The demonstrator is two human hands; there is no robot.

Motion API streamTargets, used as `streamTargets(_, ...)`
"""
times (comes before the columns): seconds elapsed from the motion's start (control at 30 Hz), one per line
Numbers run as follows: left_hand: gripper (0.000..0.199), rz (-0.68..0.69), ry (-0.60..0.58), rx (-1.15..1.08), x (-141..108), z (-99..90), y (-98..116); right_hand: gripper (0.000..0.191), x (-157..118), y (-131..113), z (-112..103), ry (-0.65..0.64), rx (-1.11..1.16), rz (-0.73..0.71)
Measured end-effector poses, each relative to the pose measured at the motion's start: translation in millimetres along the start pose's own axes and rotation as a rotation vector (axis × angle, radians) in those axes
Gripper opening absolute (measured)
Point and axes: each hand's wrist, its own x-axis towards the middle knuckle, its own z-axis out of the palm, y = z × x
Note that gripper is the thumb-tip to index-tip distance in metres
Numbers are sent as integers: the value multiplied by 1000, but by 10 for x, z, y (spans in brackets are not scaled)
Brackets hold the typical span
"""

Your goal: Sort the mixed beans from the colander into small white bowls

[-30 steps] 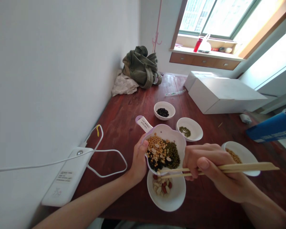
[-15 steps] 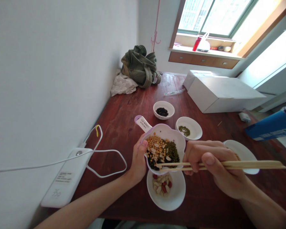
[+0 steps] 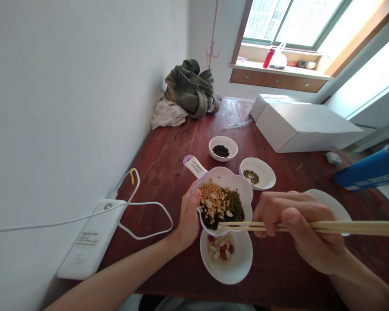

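Note:
My left hand (image 3: 188, 216) grips the left side of a lilac flower-shaped bowl (image 3: 226, 177) with a labelled handle, tilted toward me. It is filled with mixed yellow, green and black beans plus pale nuts. My right hand (image 3: 298, 229) holds wooden chopsticks (image 3: 343, 226) whose tips rest at the bowl's near rim. Directly below sits a white bowl (image 3: 236, 270) with peanuts and red pieces.
On the red-brown wooden table (image 3: 168, 164) stand white bowls of black beans (image 3: 223, 148), green beans (image 3: 257, 173) and one behind my right hand (image 3: 330, 204). A white power bank (image 3: 90, 239) with cable lies left; white boxes (image 3: 304, 127), green bag (image 3: 191, 88) and blue object (image 3: 369, 175) farther off.
The chopstick tips have lifted from over the peanut bowl to the lilac bowl's near rim, and my right hand has shifted slightly right. My left hand keeps its grip.

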Motion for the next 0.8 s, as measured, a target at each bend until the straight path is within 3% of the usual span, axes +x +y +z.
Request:
streamTargets(0.1, 53, -5, 2, -10, 4, -10, -12, 54, -33, -87, -47, 15, 113, -12)
streamTargets(0.23, 52, 3, 24, 15, 4, -20, -19, 62, -6, -103, -45, 87, 90, 30)
streamTargets(0.43, 49, 10, 20, 14, -5, -18, -7, 48, 29, 103, 66, 175, -40, -74)
streamTargets(0.8, 47, -12, 16, 13, -23, 16, 21, 38, 39, 194, 171, 110, -193, -71)
